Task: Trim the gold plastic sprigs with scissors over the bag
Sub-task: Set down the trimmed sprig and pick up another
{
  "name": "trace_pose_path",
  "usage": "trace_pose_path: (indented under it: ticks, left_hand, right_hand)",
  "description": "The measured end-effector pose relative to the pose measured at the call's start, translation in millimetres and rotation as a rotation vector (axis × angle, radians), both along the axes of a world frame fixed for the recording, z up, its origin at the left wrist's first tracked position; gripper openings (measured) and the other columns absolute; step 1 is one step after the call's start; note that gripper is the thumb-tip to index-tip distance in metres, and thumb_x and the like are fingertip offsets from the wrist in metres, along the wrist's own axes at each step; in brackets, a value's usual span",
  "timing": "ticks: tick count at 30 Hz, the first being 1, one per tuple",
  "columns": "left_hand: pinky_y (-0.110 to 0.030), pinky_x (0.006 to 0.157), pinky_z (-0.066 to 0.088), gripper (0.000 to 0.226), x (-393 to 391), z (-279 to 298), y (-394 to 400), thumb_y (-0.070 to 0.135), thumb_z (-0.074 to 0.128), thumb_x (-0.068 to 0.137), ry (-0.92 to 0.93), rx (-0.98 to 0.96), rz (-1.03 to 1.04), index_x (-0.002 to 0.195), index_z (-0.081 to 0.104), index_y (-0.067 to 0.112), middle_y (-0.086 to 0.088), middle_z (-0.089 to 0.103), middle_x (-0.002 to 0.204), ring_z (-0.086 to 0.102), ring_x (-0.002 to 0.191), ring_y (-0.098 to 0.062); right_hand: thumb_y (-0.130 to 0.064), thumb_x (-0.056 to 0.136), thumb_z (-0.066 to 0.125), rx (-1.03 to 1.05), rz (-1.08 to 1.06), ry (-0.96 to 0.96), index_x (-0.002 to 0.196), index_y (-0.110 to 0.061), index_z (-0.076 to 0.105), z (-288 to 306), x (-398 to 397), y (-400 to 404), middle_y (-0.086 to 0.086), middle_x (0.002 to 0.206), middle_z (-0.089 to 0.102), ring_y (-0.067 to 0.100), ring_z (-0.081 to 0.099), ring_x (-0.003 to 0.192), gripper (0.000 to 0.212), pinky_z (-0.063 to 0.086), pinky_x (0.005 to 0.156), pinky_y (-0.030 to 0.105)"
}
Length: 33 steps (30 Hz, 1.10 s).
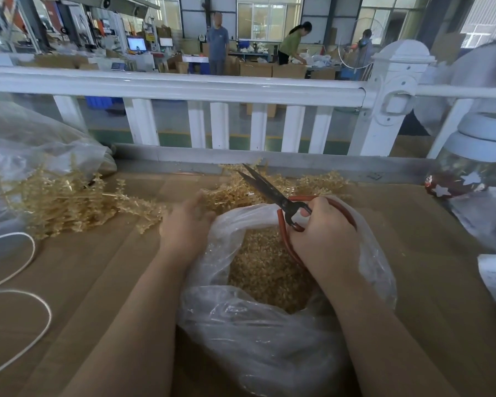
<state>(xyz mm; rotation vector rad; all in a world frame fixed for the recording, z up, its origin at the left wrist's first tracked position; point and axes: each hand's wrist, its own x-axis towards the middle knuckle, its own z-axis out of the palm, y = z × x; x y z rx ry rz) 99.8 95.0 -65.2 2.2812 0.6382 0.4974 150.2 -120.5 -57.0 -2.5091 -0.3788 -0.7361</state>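
Scissors (pixel 272 193) with red handles sit in the right hand (pixel 324 233), fingers curled through the loops, blades slightly parted and pointing to upper centre. Left hand (pixel 184 224) reaches toward the gold sprigs (pixel 69 202) on the table (pixel 413 253); its fingers are blurred, grip unclear. Below both, the clear bag (pixel 255 325) holds trimmed gold bits.

We see pale gold plastic sprigs (pixel 69 199) on our tan-brown cardboard tabletop (pixel 103 267), and a clear, whitish plastic bag (pixel 258 348) holding gold trimmings (pixel 267 270). Our dark-bladed scissors (pixel 272 193) have red-orange handles. A white cord (pixel 26 299) loops nearby; a dark red ball (pixel 453 186) bears white stars.
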Motion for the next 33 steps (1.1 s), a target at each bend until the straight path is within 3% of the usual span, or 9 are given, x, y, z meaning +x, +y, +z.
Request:
trace_pose_path:
  ticks: [3, 9, 12, 14, 17, 22, 28, 31, 33]
  left_hand:
    - [-0.054, 0.116, 0.017, 0.056, 5, 0, -4, 0.048, 0.052, 0.098, 0.293, 0.269, -0.035, 0.15, 0.041, 0.03, 0.0, 0.034, 0.158, 0.022, 0.146, -0.034]
    - [-0.051, 0.109, 0.02, 0.015, 3, -3, -4, 0.043, 0.067, 0.09, 0.083, 0.177, 0.075, 0.099, 0.073, 0.033, 0.0, 0.058, 0.131, 0.034, 0.132, -0.031]
    - [-0.054, 0.111, 0.021, 0.038, 5, -5, -3, 0.044, 0.063, 0.092, 0.061, 0.228, 0.059, 0.126, 0.059, 0.029, -0.004, 0.05, 0.143, 0.033, 0.137, -0.031]
    - [-0.058, 0.115, 0.013, 0.055, 8, -7, -1, 0.046, 0.052, 0.098, 0.187, 0.29, -0.035, 0.149, 0.034, 0.037, 0.0, 0.025, 0.162, 0.018, 0.148, -0.029]
    - [-0.06, 0.118, 0.0, 0.046, 14, -9, 2, 0.046, 0.038, 0.1, 0.316, 0.378, -0.116, 0.146, 0.036, 0.044, 0.006, 0.006, 0.167, -0.001, 0.153, -0.025]
    - [-0.058, 0.118, 0.004, 0.052, 10, -11, 1, 0.06, 0.038, 0.095, 0.28, 0.479, 0.003, 0.128, 0.055, 0.024, -0.007, 0.036, 0.154, 0.018, 0.147, -0.029]
    - [-0.053, 0.11, 0.016, 0.052, 5, -6, -4, 0.066, 0.037, 0.093, 0.087, 0.428, 0.06, 0.096, 0.07, 0.026, 0.0, 0.061, 0.119, 0.047, 0.121, -0.026]
    - [-0.053, 0.113, 0.016, 0.027, 5, -8, -6, 0.039, 0.051, 0.096, -0.072, 0.495, 0.019, 0.118, 0.058, 0.026, 0.001, 0.051, 0.133, 0.041, 0.129, -0.025]
    - [-0.055, 0.118, 0.004, 0.053, 9, -12, -8, 0.028, 0.045, 0.097, -0.041, 0.513, -0.216, 0.149, 0.032, 0.033, 0.007, 0.022, 0.161, 0.015, 0.149, -0.019]
  right_hand:
    - [-0.052, 0.085, 0.072, -0.016, -0.002, 0.02, 0.101, -0.015, 0.059, -3, 2, 0, -0.01, 0.078, 0.05, 0.009, 0.046, 0.068, 0.043, 0.019, 0.05, 0.011]
    - [-0.053, 0.085, 0.071, -0.013, -0.002, 0.028, 0.098, -0.015, 0.058, -3, 3, 1, -0.011, 0.076, 0.048, 0.007, 0.041, 0.064, 0.042, 0.019, 0.049, 0.012]
    - [-0.052, 0.085, 0.07, -0.008, -0.004, 0.034, 0.094, -0.02, 0.052, -3, 3, 1, -0.011, 0.076, 0.048, 0.004, 0.037, 0.063, 0.038, 0.018, 0.05, 0.012]
    - [-0.052, 0.086, 0.07, -0.013, -0.003, 0.026, 0.09, -0.024, 0.042, -3, 2, 1, -0.01, 0.076, 0.051, 0.005, 0.038, 0.063, 0.039, 0.018, 0.049, 0.013]
    - [-0.051, 0.086, 0.069, -0.01, 0.002, 0.026, 0.088, -0.024, 0.042, -4, 2, 0, -0.011, 0.074, 0.048, 0.002, 0.035, 0.06, 0.038, 0.019, 0.049, 0.013]
    - [-0.05, 0.086, 0.071, -0.014, -0.001, 0.045, 0.092, -0.023, 0.049, -5, 4, 1, -0.011, 0.078, 0.051, 0.006, 0.042, 0.065, 0.036, 0.02, 0.05, 0.012]
    - [-0.052, 0.087, 0.069, 0.012, -0.005, 0.084, 0.095, -0.021, 0.053, -4, 5, 1, -0.015, 0.076, 0.046, 0.005, 0.043, 0.065, 0.035, 0.021, 0.05, 0.014]
    - [-0.049, 0.089, 0.067, 0.06, -0.015, 0.076, 0.088, -0.023, 0.047, -3, 3, 1, -0.02, 0.065, 0.036, -0.003, 0.035, 0.057, 0.033, 0.018, 0.048, 0.015]
    - [-0.048, 0.091, 0.066, 0.069, -0.021, 0.098, 0.089, -0.023, 0.048, -4, 3, 0, -0.02, 0.065, 0.036, -0.003, 0.034, 0.057, 0.031, 0.018, 0.048, 0.014]
